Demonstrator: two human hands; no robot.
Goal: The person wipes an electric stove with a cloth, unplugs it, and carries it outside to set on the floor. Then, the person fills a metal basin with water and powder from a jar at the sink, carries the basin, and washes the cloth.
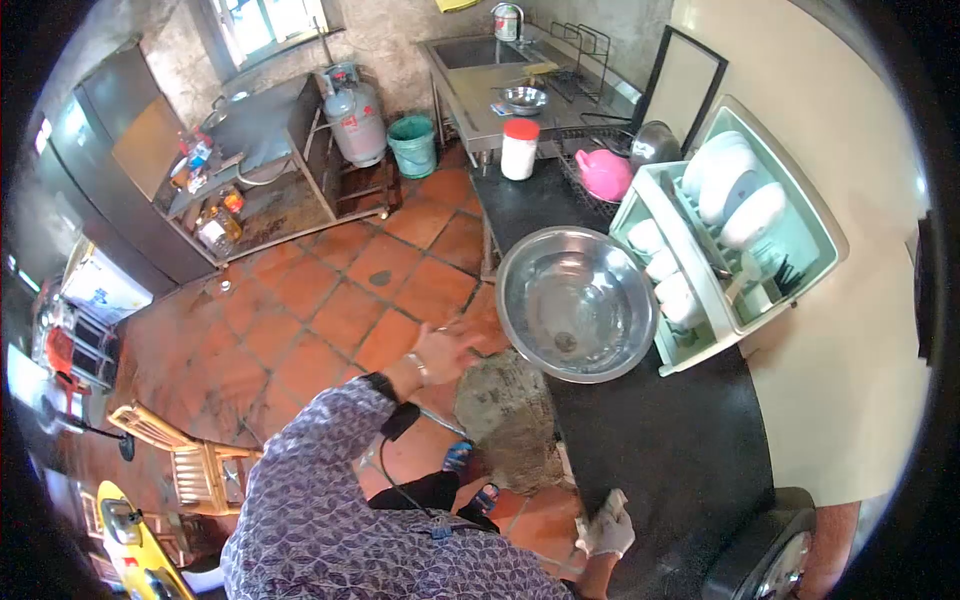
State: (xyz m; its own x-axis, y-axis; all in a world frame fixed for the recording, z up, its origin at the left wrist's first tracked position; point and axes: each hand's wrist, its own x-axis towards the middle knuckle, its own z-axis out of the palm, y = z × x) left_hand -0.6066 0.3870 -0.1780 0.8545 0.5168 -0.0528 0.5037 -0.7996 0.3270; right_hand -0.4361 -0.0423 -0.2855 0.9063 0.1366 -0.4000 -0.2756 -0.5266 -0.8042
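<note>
My left hand (446, 353) is held out over the tiled floor with its fingers stretched, left of the big metal basin, and nothing shows in it. At the near left edge of the black countertop (660, 440), my right hand (617, 537) is closed on a pale crumpled cloth (596, 520). The cloth lies partly over the counter's edge. Farther along the counter stands the wide stainless steel basin (577, 300), apart from both hands. Its inside is shiny, with a dull round patch at the bottom.
A green dish cabinet (700, 345) with plates and bowls stands right of the basin. Beyond are a red-lidded jar (519, 150), a pink colander-like item (604, 175) and a sink (480, 53). A gas cylinder (355, 120), teal bucket (412, 147) and bamboo chair (195, 470) stand leftward.
</note>
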